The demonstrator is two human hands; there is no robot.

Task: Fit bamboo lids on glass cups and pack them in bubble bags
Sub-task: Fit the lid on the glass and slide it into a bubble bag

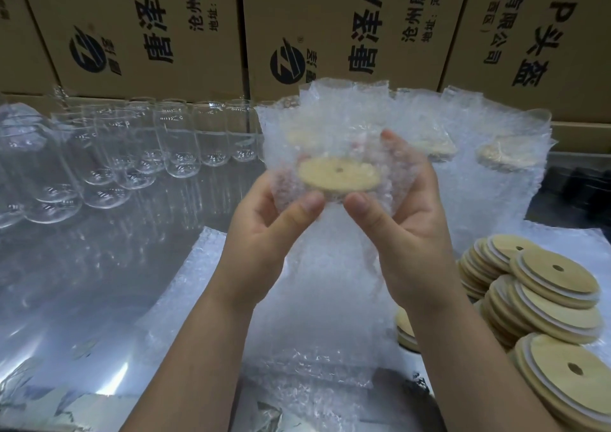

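Head view, centre of frame: both hands hold up a bubble bag (334,124) with a bamboo lid (339,175) showing through it; the glass cup behind the lid is lost in the plastic. The left hand (271,220) and right hand (396,226) each pinch the bag near the lid, thumbs in front, fingers curled behind. They grip slippery film rather than glass, so a tilt could let the cup slide or the lid work loose. A drop could strike the bare cups (178,140) at upper left or the loose lids (545,286) at lower right.
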